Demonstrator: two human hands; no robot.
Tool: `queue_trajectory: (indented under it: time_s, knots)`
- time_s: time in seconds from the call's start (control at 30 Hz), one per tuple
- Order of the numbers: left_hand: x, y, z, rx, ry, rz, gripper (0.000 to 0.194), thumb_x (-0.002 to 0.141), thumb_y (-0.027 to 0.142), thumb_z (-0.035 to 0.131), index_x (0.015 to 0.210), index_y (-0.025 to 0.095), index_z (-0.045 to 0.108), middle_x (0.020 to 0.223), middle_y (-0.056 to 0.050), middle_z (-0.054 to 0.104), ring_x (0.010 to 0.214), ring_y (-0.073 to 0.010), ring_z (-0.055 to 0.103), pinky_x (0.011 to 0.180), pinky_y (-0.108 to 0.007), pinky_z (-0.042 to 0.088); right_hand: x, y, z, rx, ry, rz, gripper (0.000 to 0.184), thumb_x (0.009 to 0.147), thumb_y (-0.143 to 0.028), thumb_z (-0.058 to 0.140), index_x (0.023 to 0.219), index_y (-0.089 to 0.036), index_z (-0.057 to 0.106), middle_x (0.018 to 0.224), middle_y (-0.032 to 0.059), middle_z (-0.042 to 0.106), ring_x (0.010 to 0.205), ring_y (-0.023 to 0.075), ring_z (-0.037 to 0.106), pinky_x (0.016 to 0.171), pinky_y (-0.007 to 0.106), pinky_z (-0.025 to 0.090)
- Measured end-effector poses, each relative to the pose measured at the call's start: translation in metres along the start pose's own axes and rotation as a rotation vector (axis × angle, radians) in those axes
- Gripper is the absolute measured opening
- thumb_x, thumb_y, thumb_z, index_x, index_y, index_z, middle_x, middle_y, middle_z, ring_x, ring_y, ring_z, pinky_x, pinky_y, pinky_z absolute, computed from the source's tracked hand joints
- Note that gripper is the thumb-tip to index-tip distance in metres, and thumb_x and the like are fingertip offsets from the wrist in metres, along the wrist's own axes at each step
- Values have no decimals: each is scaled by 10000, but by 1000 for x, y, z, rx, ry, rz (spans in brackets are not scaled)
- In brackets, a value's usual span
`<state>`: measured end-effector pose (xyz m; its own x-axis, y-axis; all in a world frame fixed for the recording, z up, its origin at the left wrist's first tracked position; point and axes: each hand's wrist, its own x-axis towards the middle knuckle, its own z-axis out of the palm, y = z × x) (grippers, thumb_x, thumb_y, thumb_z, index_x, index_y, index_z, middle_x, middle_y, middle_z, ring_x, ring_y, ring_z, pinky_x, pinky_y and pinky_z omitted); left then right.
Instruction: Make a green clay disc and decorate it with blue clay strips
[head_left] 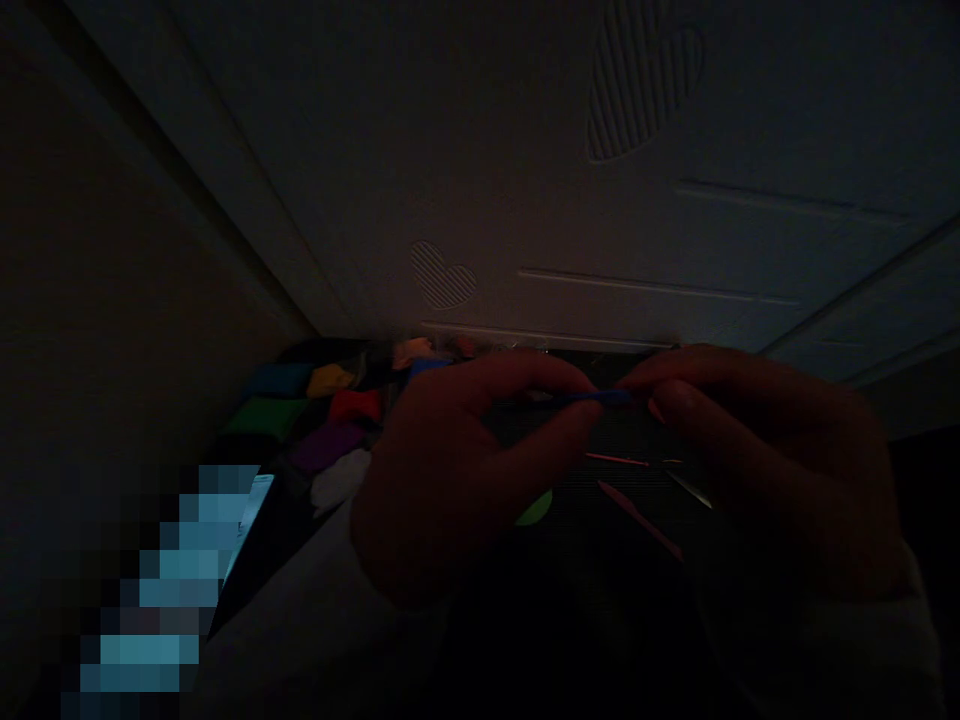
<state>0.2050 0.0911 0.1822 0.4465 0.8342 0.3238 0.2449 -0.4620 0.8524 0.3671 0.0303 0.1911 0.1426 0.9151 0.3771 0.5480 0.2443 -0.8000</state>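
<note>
In the dim light, my left hand (450, 470) pinches a thin blue strip (615, 397) between thumb and forefinger; its material is too dark to make out. My right hand (787, 460) is closed at the strip's right end, forefinger against it and thumb just behind. Below the hands lie a slim pink stick (616, 459) and a wider pink modelling knife (637, 518). A thin shiny blade (688, 490) rests beside my right hand, partly covered by it. Under my left hand a light green round piece (536, 508) shows in part.
Coloured soft lumps or packets lie at the left: blue (277, 380), green (262, 418), yellow (330, 379), red (355, 405), purple (326, 446) and white (339, 482). A lit screen (247, 525), partly blurred out, is at lower left. A pale panel (525, 200) with embossed hearts rises behind the dark surface.
</note>
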Motion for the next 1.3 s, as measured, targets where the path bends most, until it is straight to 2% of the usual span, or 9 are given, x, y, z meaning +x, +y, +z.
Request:
queue_trajectory:
  time_s: [0.13,0.27,0.53,0.8,1.3]
  knots:
    - [1,3,0,-6,10,-4,112,697,273,614,802,258,652,799,47,673,731,-134,625,643,-219,493,3,-2,3,-98,-22,-48,94,725,-270,609,816,-271,635,806,-53,650,731,109,595,660,211,473]
    - [2,6,0,3,1,-7,102,684,258,622,781,249,654,734,48,666,689,-132,622,661,-231,495,5,-4,3,-160,-20,-59,58,736,-264,591,780,-250,626,792,-35,649,730,129,594,657,235,472]
    - [3,8,0,32,14,-11,98,680,259,630,776,250,651,739,59,670,654,-115,613,667,-219,497,3,-4,3,-138,-35,-46,94,737,-271,588,825,-259,621,786,-36,638,713,122,591,636,227,471]
    - [3,4,-1,59,-18,10,145,696,322,614,826,274,658,790,50,682,701,-140,624,666,-239,500,3,-3,3,-141,1,-23,82,729,-271,600,804,-266,632,776,-47,648,692,121,601,649,238,476]
    - [4,6,-2,62,-7,14,108,698,312,621,780,255,660,797,52,687,720,-133,627,682,-228,500,3,-1,3,-143,-20,-23,112,722,-290,601,826,-260,627,785,-30,646,711,139,599,656,255,483]
